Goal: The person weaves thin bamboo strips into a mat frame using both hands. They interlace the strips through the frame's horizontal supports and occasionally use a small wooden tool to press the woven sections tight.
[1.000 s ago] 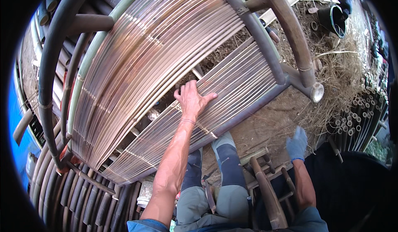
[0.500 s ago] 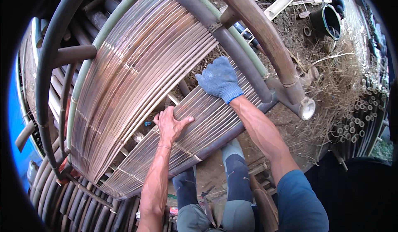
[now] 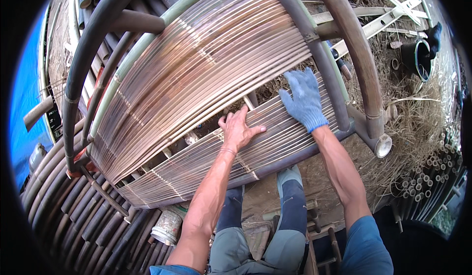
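Observation:
A bamboo bench [image 3: 290, 162] with a frame of dark and green poles stands before me, tilted in view. Its surface is two bands of thin bamboo slats: a wide far band [image 3: 216, 58] and a narrower near band [image 3: 196, 176], parted by a long gap. My bare left hand [image 3: 239, 130] rests on the near band's upper edge, fingers over the gap and thumb stretched right. My right hand [image 3: 304, 99], in a blue-grey knit glove, lies at the right end of the near band with its fingers spread. Neither hand visibly holds anything.
Dark bamboo poles [image 3: 73, 221] are stacked at the lower left, near a whitish bucket [image 3: 167, 226]. A black bucket [image 3: 417, 61] stands at the upper right beside dry shavings [image 3: 413, 112]. Bundled thin bamboo tubes [image 3: 418, 186] lie at the far right. Blue sheeting [image 3: 29, 103] hangs at the left.
The gloved right hand has gone from curled to spread fingers. Both hands and the bench appear farther right as the view shifts; my left hand keeps its place at the near band's edge.

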